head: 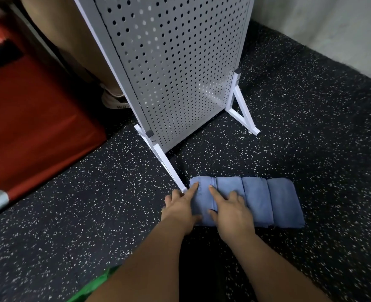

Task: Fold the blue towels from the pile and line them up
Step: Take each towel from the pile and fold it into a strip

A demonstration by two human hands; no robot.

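Seating the leftmost blue towel at the left end of the towel row on the speckled floor, just beside the pegboard stand's foot. My left hand and right hand both rest on it, index fingers straight and pressing, grasping nothing. Four folded and lined up, I reckon; no pile in view. Next: square its near edge with its neighbours, then lift off straight up so nothing drags.
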